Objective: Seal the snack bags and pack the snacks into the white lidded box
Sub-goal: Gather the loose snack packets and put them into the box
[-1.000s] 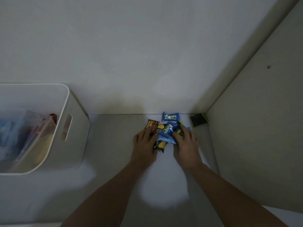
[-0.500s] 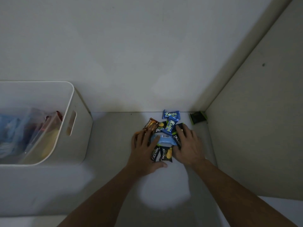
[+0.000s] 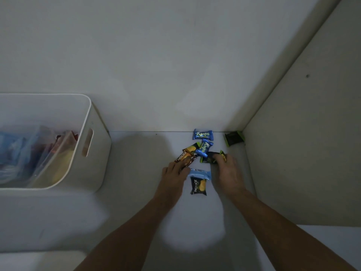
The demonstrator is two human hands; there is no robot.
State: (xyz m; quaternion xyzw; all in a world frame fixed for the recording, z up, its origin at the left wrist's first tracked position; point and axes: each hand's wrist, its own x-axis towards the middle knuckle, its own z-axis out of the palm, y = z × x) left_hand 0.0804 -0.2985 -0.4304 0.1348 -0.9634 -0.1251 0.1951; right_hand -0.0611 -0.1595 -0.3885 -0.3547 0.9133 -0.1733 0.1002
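Clear bags already in white box (image 3: 93, 122). Loose snack packs (image 3: 199, 153) right of box, unpacked. Left hand (image 3: 173, 177) fingers on brown pack (image 3: 184, 159); right hand (image 3: 227, 173) curled on dark-green pack (image 3: 210, 157); grip can't tell.

Dim, bluish light; one pale bright patch between the forearms; wide-angle bending.
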